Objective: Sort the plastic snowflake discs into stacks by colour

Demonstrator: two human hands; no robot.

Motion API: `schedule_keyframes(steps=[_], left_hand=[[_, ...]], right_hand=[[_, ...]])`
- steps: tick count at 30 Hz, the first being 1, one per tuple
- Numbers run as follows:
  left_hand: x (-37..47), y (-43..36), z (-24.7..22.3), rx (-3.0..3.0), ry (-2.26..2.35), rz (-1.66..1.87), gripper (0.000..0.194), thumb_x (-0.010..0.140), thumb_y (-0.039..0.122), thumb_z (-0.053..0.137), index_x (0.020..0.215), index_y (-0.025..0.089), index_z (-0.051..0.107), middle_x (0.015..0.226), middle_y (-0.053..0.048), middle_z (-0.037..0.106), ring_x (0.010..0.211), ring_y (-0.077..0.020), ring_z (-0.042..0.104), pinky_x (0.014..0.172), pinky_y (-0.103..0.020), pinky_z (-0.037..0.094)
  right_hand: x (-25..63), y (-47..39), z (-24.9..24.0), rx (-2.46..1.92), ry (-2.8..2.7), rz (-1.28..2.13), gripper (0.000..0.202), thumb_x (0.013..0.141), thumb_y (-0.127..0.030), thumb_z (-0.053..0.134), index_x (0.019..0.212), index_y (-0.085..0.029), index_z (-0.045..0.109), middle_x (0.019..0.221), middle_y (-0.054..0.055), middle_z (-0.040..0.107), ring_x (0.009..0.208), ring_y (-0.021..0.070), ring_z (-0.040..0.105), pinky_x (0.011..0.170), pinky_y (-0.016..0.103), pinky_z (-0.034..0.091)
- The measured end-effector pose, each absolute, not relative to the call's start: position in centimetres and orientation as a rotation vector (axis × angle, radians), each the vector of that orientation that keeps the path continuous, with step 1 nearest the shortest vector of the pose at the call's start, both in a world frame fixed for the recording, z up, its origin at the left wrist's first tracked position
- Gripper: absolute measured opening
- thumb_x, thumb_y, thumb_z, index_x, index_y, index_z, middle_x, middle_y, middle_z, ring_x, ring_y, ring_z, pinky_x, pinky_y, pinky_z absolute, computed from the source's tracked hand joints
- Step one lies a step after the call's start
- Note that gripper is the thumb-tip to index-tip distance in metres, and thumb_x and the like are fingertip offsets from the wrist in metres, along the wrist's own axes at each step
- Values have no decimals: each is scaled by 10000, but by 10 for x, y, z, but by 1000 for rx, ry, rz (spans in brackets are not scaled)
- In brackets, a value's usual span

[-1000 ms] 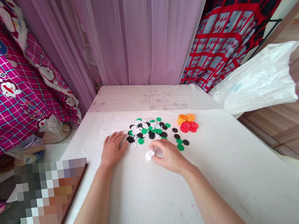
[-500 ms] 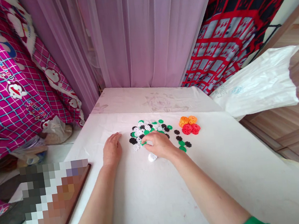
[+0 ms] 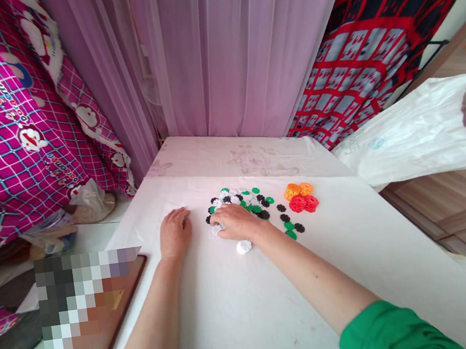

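Note:
My left hand rests palm down on the white tabletop, left of a pile of small notched plastic discs, with nothing in it. My right hand reaches over the near side of that pile. Its fingers are curled, with thumb and fingertips on a white disc at the pile's left edge. White, black and green discs lie mixed behind the hand, partly hidden by it. Under my right wrist lies a small white stack of discs. Orange discs and red discs are grouped apart at the right.
A few black discs and green discs lie scattered between the pile and the red group. A brown-edged flat object, partly pixelated, is on the table's left edge. A white plastic bag hangs at the right edge.
My right hand has moved left and down across the pile to the white disc at its left edge. My left hand stays in place. The view has shifted slightly.

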State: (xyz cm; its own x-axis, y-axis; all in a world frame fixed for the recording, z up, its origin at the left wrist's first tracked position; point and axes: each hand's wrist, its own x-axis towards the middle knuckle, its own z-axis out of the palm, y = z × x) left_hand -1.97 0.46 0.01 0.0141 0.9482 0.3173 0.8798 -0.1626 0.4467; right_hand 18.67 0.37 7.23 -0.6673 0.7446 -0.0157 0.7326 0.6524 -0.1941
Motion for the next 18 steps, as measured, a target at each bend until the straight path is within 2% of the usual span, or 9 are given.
schedule_keyframes(steps=[4, 10, 18], left_hand=[[-20, 4, 1, 2135, 1965, 829, 394, 897, 260, 403, 1121, 197, 721, 1268, -78, 696, 1257, -273, 570, 1119, -443, 425], [-19, 3, 0, 2142, 1964, 848, 374, 890, 256, 422, 1112, 220, 721, 1269, -51, 697, 1256, -264, 570, 1117, -436, 425], [-19, 4, -1, 2143, 1962, 852, 359, 884, 257, 448, 1101, 193, 727, 1260, -83, 700, 1252, -286, 569, 1109, -464, 425]], right_hand=[[191, 7, 70, -1317, -2682, 406, 283, 749, -162, 674, 1018, -249, 698, 980, 14, 729, 971, 200, 643, 846, 299, 453], [237, -19, 72, -1466, -2148, 652, 304, 750, -190, 670, 1048, -248, 676, 975, -11, 713, 870, 141, 636, 797, 267, 480], [261, -67, 74, -1450, -2219, 581, 373, 721, -150, 701, 1079, -245, 658, 953, 3, 712, 950, 182, 644, 872, 332, 478]])
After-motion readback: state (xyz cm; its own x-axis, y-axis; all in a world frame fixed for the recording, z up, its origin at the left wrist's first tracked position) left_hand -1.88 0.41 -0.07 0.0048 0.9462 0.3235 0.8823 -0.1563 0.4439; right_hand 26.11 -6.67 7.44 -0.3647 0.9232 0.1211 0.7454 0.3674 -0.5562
